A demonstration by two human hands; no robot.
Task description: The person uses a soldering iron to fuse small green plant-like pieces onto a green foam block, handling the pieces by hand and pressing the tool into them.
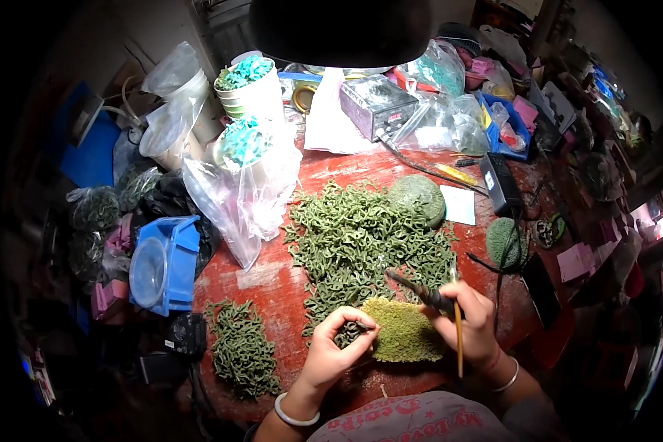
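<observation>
My left hand is closed, thumb and forefinger pinching a small dark green curled piece, partly hidden by the fingers. My right hand grips a dark pen-like tool that resembles a soldering iron, its tip slanting up and left. A thin wooden stick, perhaps a brush, stands upright in the same hand. Between both hands lies a yellow-green textured pad. Just beyond it spreads a big heap of curled green pieces, with a round green stone-like lump at its back right.
A smaller heap of green pieces lies left on the red table. A clear plastic bag, white buckets and a blue bin crowd the left. A grey box stands behind; cables trail near a black adapter.
</observation>
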